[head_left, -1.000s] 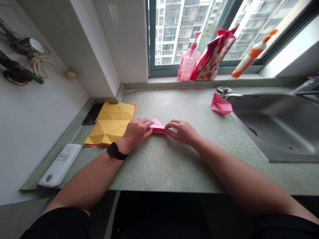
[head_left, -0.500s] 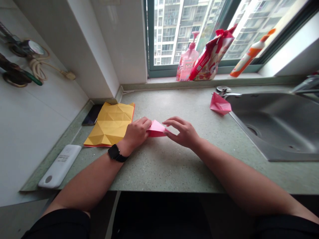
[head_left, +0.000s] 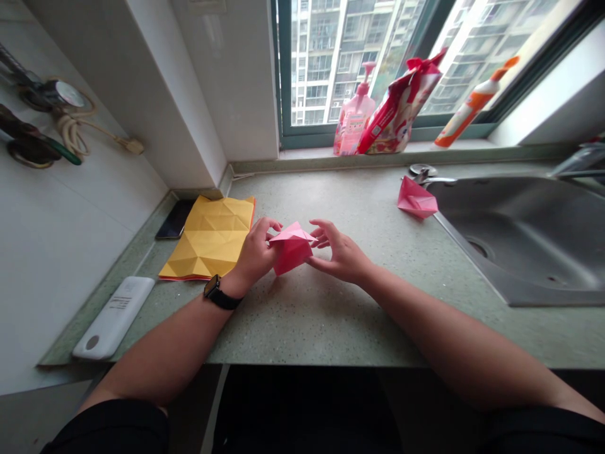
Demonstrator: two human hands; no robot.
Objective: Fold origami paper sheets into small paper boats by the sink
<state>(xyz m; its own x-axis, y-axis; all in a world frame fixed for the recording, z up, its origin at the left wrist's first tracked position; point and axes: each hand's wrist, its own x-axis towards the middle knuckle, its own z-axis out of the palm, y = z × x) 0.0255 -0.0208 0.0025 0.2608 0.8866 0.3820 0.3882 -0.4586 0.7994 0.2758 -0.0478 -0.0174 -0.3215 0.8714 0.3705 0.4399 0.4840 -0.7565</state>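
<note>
A folded pink paper piece [head_left: 293, 255] is held over the counter, its pale upper flap spread above a darker pink side. My left hand [head_left: 258, 252] is closed on the paper's left side, with a black watch [head_left: 220, 293] on that wrist. At the right edge is my right hand [head_left: 343, 255], fingers curved and apart, its thumb tip touching or very near the paper's lower right corner. Another folded pink paper piece [head_left: 416, 198] lies by the sink corner. Creased yellow paper sheets [head_left: 208, 236], with orange-red edges below, lie left of my left hand.
On the counter [head_left: 302, 328] at left are a dark phone [head_left: 174, 219] and a white power bank [head_left: 114, 317]. A steel sink [head_left: 529, 233] is at right. The windowsill bears a pink pump bottle [head_left: 354, 123], a red bag [head_left: 401, 110] and an orange-white bottle [head_left: 472, 107].
The pink paper has turned and opened out, showing more of its darker side towards me. My left hand has tilted up, and my right hand has shifted slightly left.
</note>
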